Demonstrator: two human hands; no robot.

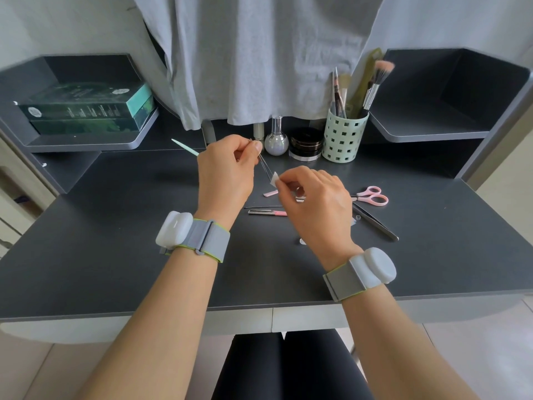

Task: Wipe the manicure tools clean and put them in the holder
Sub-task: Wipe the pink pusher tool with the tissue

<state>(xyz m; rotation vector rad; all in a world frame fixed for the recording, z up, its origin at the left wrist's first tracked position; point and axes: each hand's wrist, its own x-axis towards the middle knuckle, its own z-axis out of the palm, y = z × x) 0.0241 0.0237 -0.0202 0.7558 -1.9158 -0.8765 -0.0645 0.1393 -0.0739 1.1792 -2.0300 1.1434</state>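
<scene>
Your left hand [227, 166] pinches a thin metal tool [266, 166] above the desk [115, 226]. Your right hand [314, 197] holds a small white wipe [274, 179] at its tip.

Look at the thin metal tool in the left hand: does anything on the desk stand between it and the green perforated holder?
The left hand holds the thin metal tool in the air. Between it and the holder stand a round glass bottle and a black jar, both low. Lifted over them, nothing visible blocks the way.

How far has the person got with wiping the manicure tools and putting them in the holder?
Done: tools already stand in the pale green perforated holder. In hand: left hand holds a thin metal tool; right hand pinches a small white wipe. Left: pink scissors, dark tweezers.
</scene>
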